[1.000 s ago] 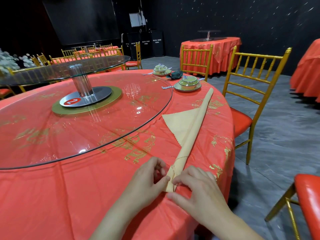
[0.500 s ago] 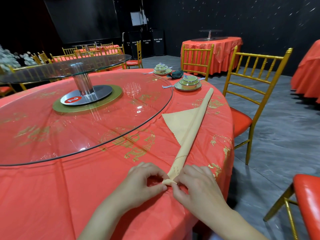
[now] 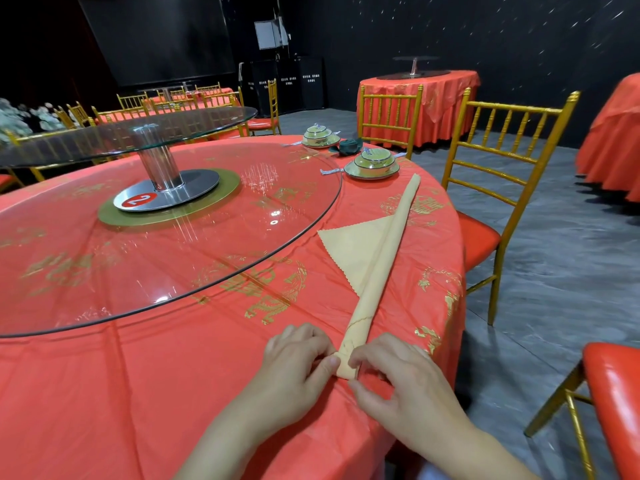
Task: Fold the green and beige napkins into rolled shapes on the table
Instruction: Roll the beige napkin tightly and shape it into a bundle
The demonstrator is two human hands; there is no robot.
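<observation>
**Beige napkin pinched at its near end, ready to coil**

The red-clothed counter spreads under both hands, and the glass turntable sits ahead and to the left of them. The beige napkin lies as a long tube running away from the hands toward the far right, with one triangular flap loose on its left side. Well beyond the hands, the nearer lidded bowl and the farther lidded bowl each sit on a saucer, and the lids hide any contents. Between them rests the green napkin, seemingly already rolled. The left hand and right hand both pinch the tube's near end with curled fingers. The step appears to be starting the coil; next, that end needs turning over itself, tight and even
</observation>
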